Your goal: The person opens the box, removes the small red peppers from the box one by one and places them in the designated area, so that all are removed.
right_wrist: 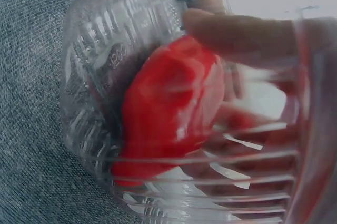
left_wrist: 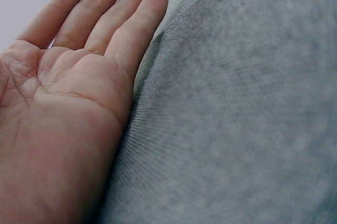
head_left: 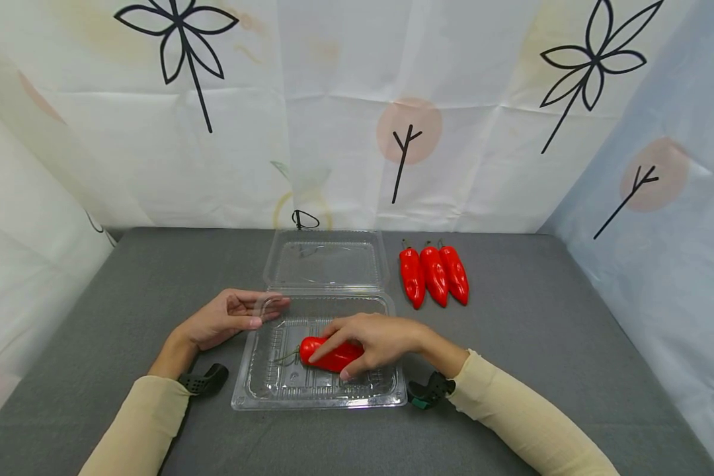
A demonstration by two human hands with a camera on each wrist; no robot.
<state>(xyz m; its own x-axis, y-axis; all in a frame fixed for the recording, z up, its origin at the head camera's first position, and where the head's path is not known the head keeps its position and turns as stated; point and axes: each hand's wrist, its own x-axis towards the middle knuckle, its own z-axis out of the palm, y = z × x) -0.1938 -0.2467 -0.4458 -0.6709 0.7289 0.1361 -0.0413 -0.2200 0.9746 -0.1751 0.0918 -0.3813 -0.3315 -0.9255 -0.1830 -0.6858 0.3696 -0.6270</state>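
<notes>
A clear plastic clamshell container (head_left: 321,400) lies open on the table, its hinged lid (head_left: 327,264) folded back. Inside its base is a red pepper (head_left: 339,357) with a thin green stem pointing left. My right hand (head_left: 369,340) reaches over the pepper from the right and holds it, with thumb and fingers on either side. The right wrist view shows the thumb (right_wrist: 237,34) at the edge of the pepper (right_wrist: 168,97), partly through clear ribbed plastic. At the container's left rim, my left hand (head_left: 232,317) has its fingers (left_wrist: 131,34) extended, fingertips against the plastic.
Behind the container and to its right, three red peppers (head_left: 434,274) lie side by side, stems away from me. A grey cloth covers the table (head_left: 541,330). White printed curtains (head_left: 345,132) stand along the back and both sides.
</notes>
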